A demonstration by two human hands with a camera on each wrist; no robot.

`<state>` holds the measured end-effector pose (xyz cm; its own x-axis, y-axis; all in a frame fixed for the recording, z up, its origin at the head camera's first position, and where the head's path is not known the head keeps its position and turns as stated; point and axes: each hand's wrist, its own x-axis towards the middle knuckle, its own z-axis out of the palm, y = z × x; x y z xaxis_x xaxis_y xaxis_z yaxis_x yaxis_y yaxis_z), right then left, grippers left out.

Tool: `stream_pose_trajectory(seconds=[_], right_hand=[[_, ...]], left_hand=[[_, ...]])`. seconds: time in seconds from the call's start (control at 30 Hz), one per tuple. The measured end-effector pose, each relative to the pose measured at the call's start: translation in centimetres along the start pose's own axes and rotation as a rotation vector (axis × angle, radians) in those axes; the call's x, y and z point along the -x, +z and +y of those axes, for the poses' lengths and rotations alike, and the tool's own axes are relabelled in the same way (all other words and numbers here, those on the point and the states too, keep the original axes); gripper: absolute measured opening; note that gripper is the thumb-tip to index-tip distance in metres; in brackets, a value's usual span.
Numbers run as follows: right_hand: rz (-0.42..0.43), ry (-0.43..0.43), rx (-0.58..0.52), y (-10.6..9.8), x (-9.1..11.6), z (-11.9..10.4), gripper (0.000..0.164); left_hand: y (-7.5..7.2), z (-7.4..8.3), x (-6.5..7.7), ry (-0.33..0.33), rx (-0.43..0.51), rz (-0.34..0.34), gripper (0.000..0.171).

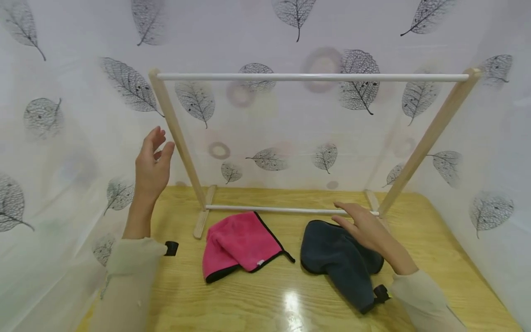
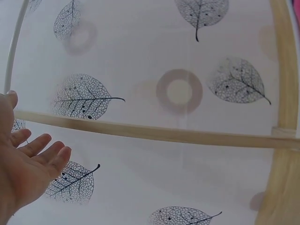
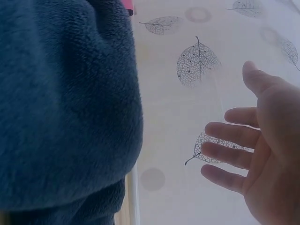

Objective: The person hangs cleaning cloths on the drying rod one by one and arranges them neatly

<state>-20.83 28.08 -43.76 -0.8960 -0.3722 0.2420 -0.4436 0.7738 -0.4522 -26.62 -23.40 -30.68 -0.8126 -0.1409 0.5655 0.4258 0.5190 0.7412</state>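
Right hand [image 1: 362, 226] open and empty, fingers stretched out, the person holds it over the far side of the dark cloth [image 1: 325, 251]; the right wrist view shows a gap between hand and cloth. This cloth lies rumpled right of the table's [image 1: 249, 304] middle, its long axis slanting from the far side towards the near right corner. The left hand [image 1: 152, 166], also empty, its fingers loose, is raised beside the rack's left post [image 1: 177, 138], well apart from both cloths. The pink cloth [image 1: 244, 244] lies left of the middle, just nearer than the lower bar [image 1: 265, 209]. Any move on the dark cloth seems to turn on its lying just below the right hand, clearly the nearer one, with its narrow end pointing towards the table's near edge.
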Motion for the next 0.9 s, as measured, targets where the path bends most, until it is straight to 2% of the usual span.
stream_pose_trajectory(seconds=[0.27,0.47,0.73,0.9], right_hand=[[-0.027,-0.031,-0.082,0.1,-1.9,-0.7,0.052],[-0.041,-0.033,-0.117,0.8,-3.1,-0.9,0.051],[-0.057,-0.077,-0.132,2.4,-4.2,-1.0,0.047],[-0.072,-0.080,-0.143,3.4,-4.5,-0.5,0.046]], left_hand=[[-0.2,1.1,-2.9,0.003,0.116,0.010,0.061],[-0.2,1.5,-4.9,0.013,0.186,-0.025,0.059],[-0.2,2.0,-6.1,0.005,0.253,-0.009,0.054],[0.1,2.3,-6.6,-0.003,0.361,0.015,0.051]])
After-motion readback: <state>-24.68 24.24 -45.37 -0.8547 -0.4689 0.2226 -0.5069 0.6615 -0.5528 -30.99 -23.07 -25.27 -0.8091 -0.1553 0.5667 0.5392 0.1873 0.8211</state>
